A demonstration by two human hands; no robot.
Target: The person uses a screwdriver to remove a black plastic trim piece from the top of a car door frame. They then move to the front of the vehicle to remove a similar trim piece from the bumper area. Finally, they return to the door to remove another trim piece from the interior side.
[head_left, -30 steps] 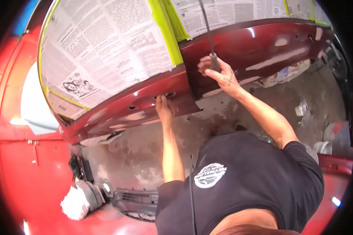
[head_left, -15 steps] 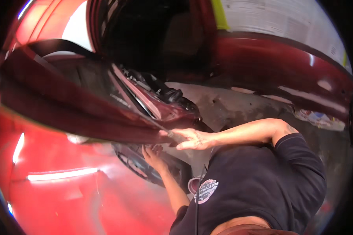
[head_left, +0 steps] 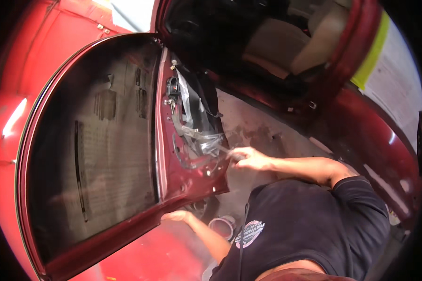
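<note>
A dark red car door (head_left: 192, 185) stands swung out from the car, its inner face bare, with wiring and torn clear plastic sheeting (head_left: 211, 144) showing. My left hand (head_left: 177, 216) holds the door's rear edge below the window; its fingertips are hidden behind the edge. My right hand (head_left: 252, 159) is closed around a slim tool (head_left: 234, 155) that looks like a screwdriver. The tool's thin shaft points at the plastic on the door's inner panel; whether its tip touches cannot be made out.
Dark window glass (head_left: 112, 140) fills the door frame on the left. Beyond is the car's opening with a tan seat (head_left: 276, 47). Paper held by yellow tape (head_left: 371, 51) covers the car's rear glass. A pinkish bucket (head_left: 222, 227) stands beside my left forearm. A bright red panel (head_left: 164, 253) lies behind the door.
The view has shifted, and the door has turned so its inner face and window show fully. My left hand has come to its edge; my right hand still holds the tool, now by the inner panel.
</note>
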